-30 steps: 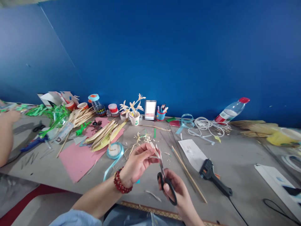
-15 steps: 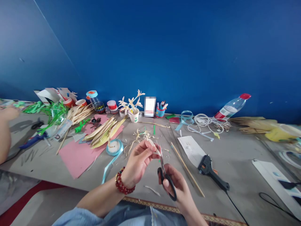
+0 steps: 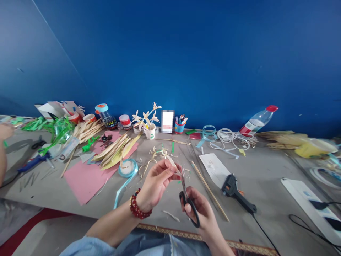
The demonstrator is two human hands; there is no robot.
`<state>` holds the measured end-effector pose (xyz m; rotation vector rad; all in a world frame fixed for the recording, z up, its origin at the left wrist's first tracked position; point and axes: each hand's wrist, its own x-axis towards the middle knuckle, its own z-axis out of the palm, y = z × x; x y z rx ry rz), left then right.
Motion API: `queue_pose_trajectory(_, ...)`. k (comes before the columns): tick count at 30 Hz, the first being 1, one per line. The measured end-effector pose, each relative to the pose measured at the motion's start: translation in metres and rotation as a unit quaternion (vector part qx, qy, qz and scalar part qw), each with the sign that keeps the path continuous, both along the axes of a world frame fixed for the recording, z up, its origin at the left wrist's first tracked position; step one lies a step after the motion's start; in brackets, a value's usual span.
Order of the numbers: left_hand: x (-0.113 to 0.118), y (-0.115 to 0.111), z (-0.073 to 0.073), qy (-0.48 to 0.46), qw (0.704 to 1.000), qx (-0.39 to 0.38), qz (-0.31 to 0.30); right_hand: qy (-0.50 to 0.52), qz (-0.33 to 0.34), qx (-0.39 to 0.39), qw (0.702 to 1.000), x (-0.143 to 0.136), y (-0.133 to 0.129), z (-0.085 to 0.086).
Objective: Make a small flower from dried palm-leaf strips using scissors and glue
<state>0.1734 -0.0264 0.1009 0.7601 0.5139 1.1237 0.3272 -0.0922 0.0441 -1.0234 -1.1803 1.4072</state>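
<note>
Between the thumb and fingers of my left hand (image 3: 159,178) is a small pale strip of husk (image 3: 172,163), held up above the table. My right hand (image 3: 197,207) grips black-handled scissors (image 3: 195,215), fingers through the loops. The scissor blades point up and away, right beside the strip; I cannot tell whether they touch it. Behind my hands, pale petal-shaped pieces (image 3: 162,153) and thin curled scraps lie on the table. A roll of light blue ribbon (image 3: 128,168) rests left of my left hand, its tail trailing toward the front edge.
Pink paper (image 3: 85,179) and dried husks (image 3: 117,151) lie left. A paper cup (image 3: 150,132) of husk flowers stands at the back. To the right are a wooden stick (image 3: 210,191), a glue gun (image 3: 236,193), a power strip (image 3: 311,208) and a leaning bottle (image 3: 257,122). Another person's arm (image 3: 4,149) shows far left.
The whole view has shifted slightly, so the table things sit a little further left. Both hands keep nearly the same pose, with the strip and the scissors still in them.
</note>
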Motion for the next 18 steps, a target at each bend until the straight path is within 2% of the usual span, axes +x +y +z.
queue_pose_trajectory(5,0.006,0.003,0.002,0.022,0.999,0.0,-0.025,-0.001,-0.027,-0.019,0.999,0.007,-0.003,-0.005)
queue_pose_trajectory(13,0.01,0.004,0.001,0.085,0.993,0.039,-0.076,0.019,-0.113,-0.026,0.993,0.023,-0.018,-0.014)
queue_pose_trajectory(18,0.009,-0.001,0.0,0.136,0.984,0.072,-0.089,-0.023,-0.085,-0.043,0.995,0.036,-0.017,-0.008)
